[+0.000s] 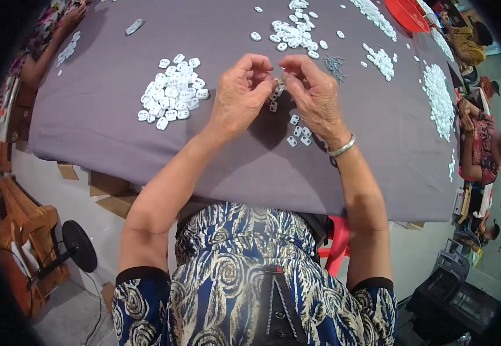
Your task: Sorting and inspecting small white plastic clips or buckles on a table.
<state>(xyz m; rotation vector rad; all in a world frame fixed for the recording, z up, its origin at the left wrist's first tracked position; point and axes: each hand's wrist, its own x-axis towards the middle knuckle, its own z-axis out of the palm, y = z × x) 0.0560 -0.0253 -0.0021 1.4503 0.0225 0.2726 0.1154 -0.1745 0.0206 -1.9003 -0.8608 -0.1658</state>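
My left hand [242, 97] and my right hand [315, 95] meet over the table, fingers pinched close together. A bit of a small white plastic piece [282, 69] shows at my right fingertips. What my left fingers hold, if anything, is hidden. Below the fingertips lie a few small white pieces [273, 106], partly covered by the hands. Beside my right wrist is a group of small white pieces with round holes [294, 120]. A heap of larger rounded white plastic pieces with dark marks [172, 92] lies left of my left hand.
Beyond my hands are loose white oval pieces [296, 36] and a small heap of grey screws or pins [335, 66]. More white heaps [438, 101] line the right side of the grey-covered table [233, 179]. A red basin [407, 14] stands far right. Other people sit around the table.
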